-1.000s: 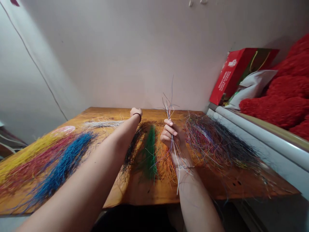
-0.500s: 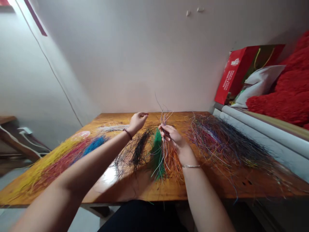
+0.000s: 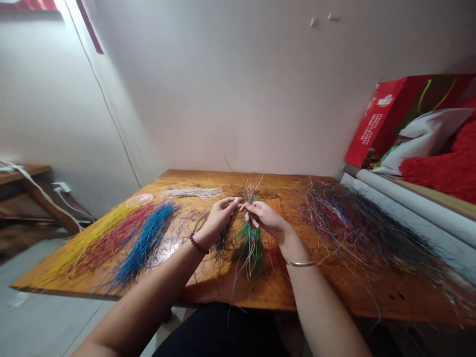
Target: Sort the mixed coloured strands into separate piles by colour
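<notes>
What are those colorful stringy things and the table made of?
The strands in the right hand look like thin plastic-coated wire or plastic fiber: the bundle of strands stands stiffly up, and the blue pile has bright, even color. Which of the two, I cannot tell. The table looks like varnished wood: orange-brown, with glossy reflections.

Your table [image 3: 208,292] fills the lower middle of the frame, its far edge against the wall [image 3: 230,89]. Your left hand [image 3: 219,218] and right hand [image 3: 266,218] meet at frame centre above the table, a small bunch [image 3: 250,198] of strands between them. Sorted piles [image 3: 122,238] lie on the table to the left, another pile [image 3: 253,243] under your hands, a tangled heap [image 3: 357,228] to the right. A box [image 3: 386,124] stands at the upper right, beyond the table's edge. A bench [image 3: 26,193] sits at the far left.
</notes>
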The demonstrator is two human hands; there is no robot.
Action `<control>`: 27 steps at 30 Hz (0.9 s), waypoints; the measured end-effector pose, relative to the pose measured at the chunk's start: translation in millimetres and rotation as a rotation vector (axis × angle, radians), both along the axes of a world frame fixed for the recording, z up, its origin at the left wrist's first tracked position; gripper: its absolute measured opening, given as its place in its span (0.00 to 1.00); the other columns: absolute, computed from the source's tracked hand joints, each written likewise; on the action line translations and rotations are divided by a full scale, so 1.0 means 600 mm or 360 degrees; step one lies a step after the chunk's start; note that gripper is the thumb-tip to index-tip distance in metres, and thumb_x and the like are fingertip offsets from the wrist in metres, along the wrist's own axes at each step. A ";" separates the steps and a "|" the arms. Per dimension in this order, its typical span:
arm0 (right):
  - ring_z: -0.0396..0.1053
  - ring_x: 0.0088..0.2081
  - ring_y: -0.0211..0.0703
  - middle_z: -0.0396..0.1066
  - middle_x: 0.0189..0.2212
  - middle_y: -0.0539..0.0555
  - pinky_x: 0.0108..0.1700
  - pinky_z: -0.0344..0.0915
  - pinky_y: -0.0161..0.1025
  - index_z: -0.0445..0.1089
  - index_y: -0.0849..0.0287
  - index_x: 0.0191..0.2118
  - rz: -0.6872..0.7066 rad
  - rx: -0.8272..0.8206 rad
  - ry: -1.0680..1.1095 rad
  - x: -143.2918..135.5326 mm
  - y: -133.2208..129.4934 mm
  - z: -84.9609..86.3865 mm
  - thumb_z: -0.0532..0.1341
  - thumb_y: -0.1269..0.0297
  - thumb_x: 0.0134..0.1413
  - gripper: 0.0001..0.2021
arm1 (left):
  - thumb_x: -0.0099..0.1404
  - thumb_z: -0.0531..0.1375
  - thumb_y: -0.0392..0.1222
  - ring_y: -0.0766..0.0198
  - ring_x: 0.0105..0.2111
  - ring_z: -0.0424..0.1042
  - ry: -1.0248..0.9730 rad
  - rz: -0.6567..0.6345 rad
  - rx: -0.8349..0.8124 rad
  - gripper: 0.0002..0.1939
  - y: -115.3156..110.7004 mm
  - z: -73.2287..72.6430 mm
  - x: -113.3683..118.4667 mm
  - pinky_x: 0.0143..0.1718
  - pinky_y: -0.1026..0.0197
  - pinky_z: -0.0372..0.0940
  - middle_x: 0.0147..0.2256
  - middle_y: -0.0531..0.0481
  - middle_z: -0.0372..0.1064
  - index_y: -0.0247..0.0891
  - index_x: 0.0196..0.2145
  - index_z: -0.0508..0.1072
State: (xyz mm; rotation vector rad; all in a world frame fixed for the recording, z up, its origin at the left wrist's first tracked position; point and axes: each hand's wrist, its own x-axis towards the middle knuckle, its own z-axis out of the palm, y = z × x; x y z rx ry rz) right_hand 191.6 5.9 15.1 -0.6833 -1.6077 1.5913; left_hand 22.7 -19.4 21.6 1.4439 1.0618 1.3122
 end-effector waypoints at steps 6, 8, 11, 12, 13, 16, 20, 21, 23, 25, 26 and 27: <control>0.58 0.14 0.27 0.70 0.22 0.49 0.16 0.50 0.28 0.70 0.64 0.36 0.0046 -0.0050 -0.0107 -0.004 -0.004 0.003 0.61 0.51 0.57 0.17 | 0.59 0.63 0.56 0.66 0.28 0.65 -0.0010 -0.0048 0.0065 0.20 -0.005 0.002 0.005 0.32 0.64 0.61 0.27 0.48 0.69 0.34 0.30 0.75; 0.58 0.14 0.27 0.70 0.22 0.49 0.17 0.51 0.28 0.69 0.64 0.36 0.0070 -0.0064 -0.0118 -0.005 -0.004 0.001 0.61 0.53 0.59 0.15 | 0.59 0.63 0.56 0.67 0.27 0.63 0.0009 -0.0085 0.0036 0.20 -0.009 0.004 0.006 0.31 0.65 0.60 0.26 0.50 0.67 0.33 0.29 0.73; 0.57 0.14 0.26 0.70 0.23 0.49 0.17 0.51 0.28 0.70 0.64 0.36 0.0105 -0.0095 -0.0106 -0.003 -0.003 0.000 0.59 0.57 0.61 0.13 | 0.57 0.64 0.52 0.70 0.25 0.60 0.0005 0.0087 0.0008 0.16 -0.011 0.013 0.003 0.26 0.68 0.56 0.26 0.52 0.64 0.34 0.30 0.71; 0.57 0.14 0.26 0.70 0.23 0.49 0.17 0.51 0.28 0.70 0.64 0.37 0.0118 -0.0113 -0.0097 -0.002 -0.003 0.000 0.58 0.58 0.61 0.13 | 0.57 0.64 0.50 0.71 0.25 0.59 -0.0021 0.0171 -0.0001 0.15 -0.010 0.019 -0.002 0.25 0.68 0.55 0.27 0.52 0.64 0.34 0.30 0.70; 0.56 0.14 0.26 0.70 0.23 0.49 0.17 0.51 0.28 0.70 0.64 0.37 0.0129 -0.0133 -0.0088 0.000 -0.002 0.001 0.58 0.58 0.62 0.12 | 0.57 0.63 0.48 0.71 0.25 0.59 -0.0061 0.0255 -0.0011 0.13 -0.009 0.028 -0.008 0.24 0.69 0.54 0.28 0.52 0.63 0.35 0.31 0.70; 0.54 0.14 0.25 0.70 0.22 0.48 0.16 0.49 0.28 0.70 0.65 0.37 0.0141 -0.0194 -0.0037 0.006 0.000 0.003 0.58 0.59 0.61 0.12 | 0.56 0.60 0.42 0.72 0.24 0.58 -0.0226 0.0475 -0.0005 0.08 -0.004 0.070 -0.041 0.20 0.72 0.50 0.29 0.53 0.61 0.37 0.32 0.68; 0.52 0.13 0.24 0.67 0.20 0.47 0.15 0.47 0.28 0.70 0.65 0.36 0.0076 -0.0260 0.0099 0.015 0.003 0.006 0.59 0.59 0.60 0.12 | 0.54 0.62 0.40 0.73 0.20 0.52 -0.0550 0.0357 0.0021 0.08 -0.032 0.156 -0.088 0.16 0.71 0.44 0.25 0.56 0.52 0.39 0.32 0.67; 0.52 0.13 0.24 0.67 0.20 0.47 0.15 0.47 0.28 0.70 0.65 0.37 0.0066 -0.0276 0.0137 0.017 0.004 0.006 0.59 0.60 0.60 0.11 | 0.54 0.63 0.40 0.73 0.20 0.51 -0.0638 0.0276 0.0000 0.08 -0.049 0.179 -0.095 0.16 0.70 0.44 0.24 0.56 0.50 0.39 0.31 0.66; 0.51 0.13 0.24 0.66 0.20 0.46 0.16 0.49 0.28 0.70 0.65 0.38 0.0057 -0.0306 0.0205 0.020 0.004 0.007 0.59 0.61 0.60 0.10 | 0.55 0.63 0.39 0.72 0.20 0.50 -0.0754 0.0248 0.0114 0.08 -0.090 0.220 -0.101 0.16 0.70 0.46 0.22 0.56 0.48 0.40 0.30 0.65; 0.50 0.13 0.24 0.65 0.19 0.46 0.15 0.49 0.28 0.70 0.64 0.38 0.0049 -0.0344 0.0255 0.024 0.003 0.009 0.58 0.63 0.61 0.09 | 0.57 0.60 0.37 0.72 0.19 0.49 -0.0779 0.0240 0.0202 0.06 -0.128 0.249 -0.100 0.17 0.70 0.47 0.22 0.56 0.46 0.40 0.30 0.64; 0.50 0.12 0.24 0.65 0.19 0.45 0.15 0.49 0.28 0.70 0.64 0.38 0.0044 -0.0367 0.0274 0.026 0.003 0.010 0.57 0.64 0.62 0.09 | 0.58 0.59 0.36 0.72 0.19 0.48 -0.0755 0.0212 0.0219 0.05 -0.141 0.257 -0.098 0.17 0.70 0.47 0.22 0.56 0.45 0.40 0.29 0.64; 0.49 0.12 0.24 0.64 0.19 0.44 0.15 0.49 0.28 0.70 0.64 0.38 0.0042 -0.0392 0.0290 0.028 0.002 0.011 0.56 0.64 0.62 0.08 | 0.59 0.57 0.36 0.72 0.19 0.48 -0.0704 0.0180 0.0221 0.04 -0.147 0.259 -0.096 0.18 0.69 0.47 0.22 0.55 0.44 0.40 0.28 0.63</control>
